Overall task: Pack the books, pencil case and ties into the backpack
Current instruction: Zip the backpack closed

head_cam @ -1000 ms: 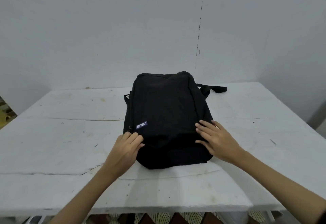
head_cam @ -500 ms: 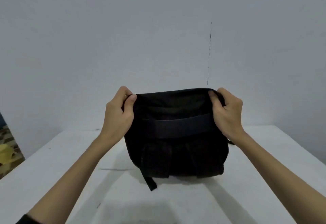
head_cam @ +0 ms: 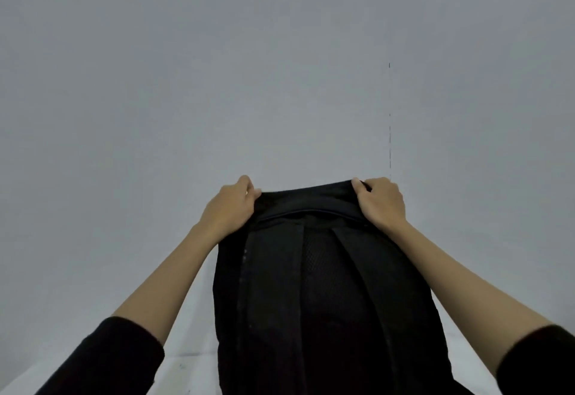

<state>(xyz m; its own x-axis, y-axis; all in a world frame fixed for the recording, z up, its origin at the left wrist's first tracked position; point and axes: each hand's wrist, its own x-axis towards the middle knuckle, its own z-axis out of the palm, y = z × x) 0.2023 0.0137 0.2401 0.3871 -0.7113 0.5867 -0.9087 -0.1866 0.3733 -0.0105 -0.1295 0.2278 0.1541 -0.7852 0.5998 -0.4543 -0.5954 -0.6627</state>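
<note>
The black backpack (head_cam: 326,295) hangs upright in front of me, its back panel with mesh padding and two shoulder straps facing the camera. My left hand (head_cam: 230,208) grips the upper left corner and my right hand (head_cam: 382,202) grips the upper right corner, both with fingers curled over the top edge. The bag's lower part runs out of the frame. No books, pencil case or ties are in view.
A plain grey wall (head_cam: 280,68) fills most of the view, with a thin vertical seam at the right. A strip of the white table (head_cam: 186,345) shows at the bottom left beside the bag.
The backpack lay flat on the table a second ago; both hands gripped one end and lifted it upright. It now hangs higher and closer, and the camera has tilted up.
</note>
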